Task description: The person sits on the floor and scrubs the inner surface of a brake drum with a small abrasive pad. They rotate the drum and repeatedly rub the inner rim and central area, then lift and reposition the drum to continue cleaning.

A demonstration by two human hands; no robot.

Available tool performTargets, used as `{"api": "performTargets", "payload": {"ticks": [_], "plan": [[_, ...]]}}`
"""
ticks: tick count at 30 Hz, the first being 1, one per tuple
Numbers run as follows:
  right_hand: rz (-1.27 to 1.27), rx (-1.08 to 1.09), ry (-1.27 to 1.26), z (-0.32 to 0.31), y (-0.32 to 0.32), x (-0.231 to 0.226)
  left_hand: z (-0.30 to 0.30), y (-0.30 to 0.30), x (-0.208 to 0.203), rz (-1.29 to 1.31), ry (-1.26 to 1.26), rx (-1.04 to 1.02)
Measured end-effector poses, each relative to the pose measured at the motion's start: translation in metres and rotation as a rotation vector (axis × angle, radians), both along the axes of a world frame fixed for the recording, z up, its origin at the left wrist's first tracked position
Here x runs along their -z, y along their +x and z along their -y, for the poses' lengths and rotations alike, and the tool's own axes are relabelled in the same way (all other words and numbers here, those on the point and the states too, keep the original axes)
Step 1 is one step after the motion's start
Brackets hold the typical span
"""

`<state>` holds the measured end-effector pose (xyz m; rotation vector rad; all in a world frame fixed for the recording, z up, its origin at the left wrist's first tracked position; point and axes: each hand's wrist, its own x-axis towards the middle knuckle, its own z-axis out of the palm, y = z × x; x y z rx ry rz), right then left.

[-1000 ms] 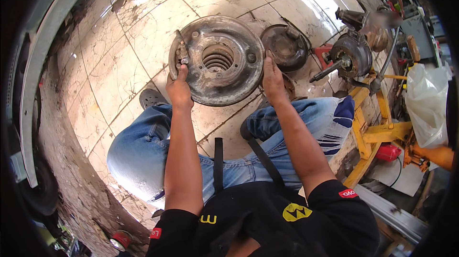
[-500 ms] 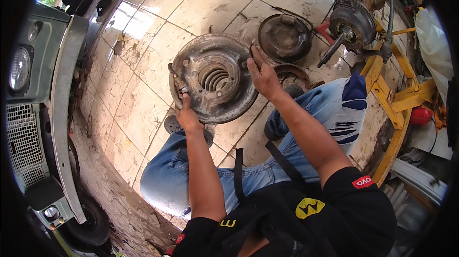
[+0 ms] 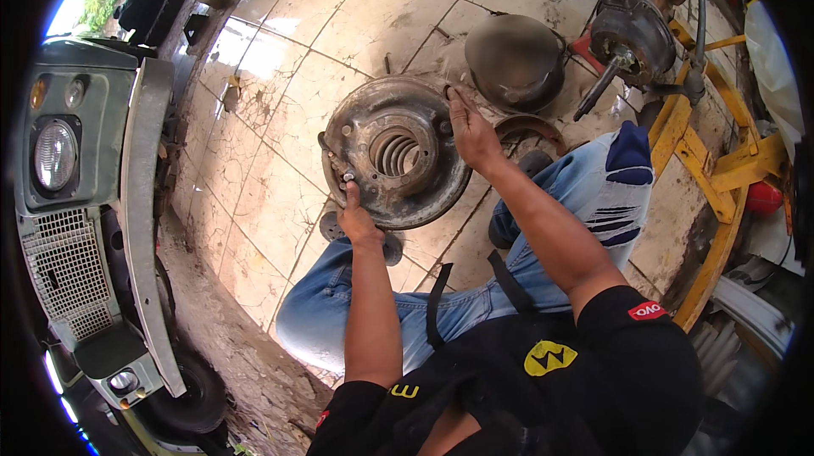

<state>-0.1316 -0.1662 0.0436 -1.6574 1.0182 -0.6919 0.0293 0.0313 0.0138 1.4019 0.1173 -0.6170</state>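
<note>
A worn, round brake backing plate [image 3: 356, 104] with a large center hole lies in front of me. Through the hole show the coils of a spring [image 3: 397, 152]. My left hand [image 3: 359, 220] grips the near left rim, its thumb on top beside a small metal fitting [image 3: 348, 176]; the other fingers are hidden below. On the far right rim, my right hand [image 3: 476, 136] is closed with its thumb along the edge. Right of the plate lies a curved brake shoe [image 3: 543, 127]. Beyond it sits a second dark round plate [image 3: 517, 62], its face smeared in the picture.
At the right, a yellow metal stand [image 3: 704, 168] is next to an axle hub assembly [image 3: 626, 41] with a protruding shaft. A vehicle front with a metal bumper [image 3: 144, 202] fills the left side. Cracked tiles [image 3: 254, 117] cover the floor; my knees flank the near side.
The whole view has shifted, so things appear further right. My right fingers, stretched along the rim before, are now curled around it. The left hand keeps its hold on the plate.
</note>
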Motion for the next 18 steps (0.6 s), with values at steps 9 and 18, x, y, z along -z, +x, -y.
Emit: {"api": "performTargets", "payload": {"ticks": [9,18], "plan": [[-0.005,-0.022,0.060,0.005,0.002,0.003,-0.002,0.003,0.007,-0.075,-0.050,-0.002],[-0.072,0.004,-0.005,0.008,0.008,0.008,0.004,0.001,0.001,-0.088,0.058,-0.024]]}}
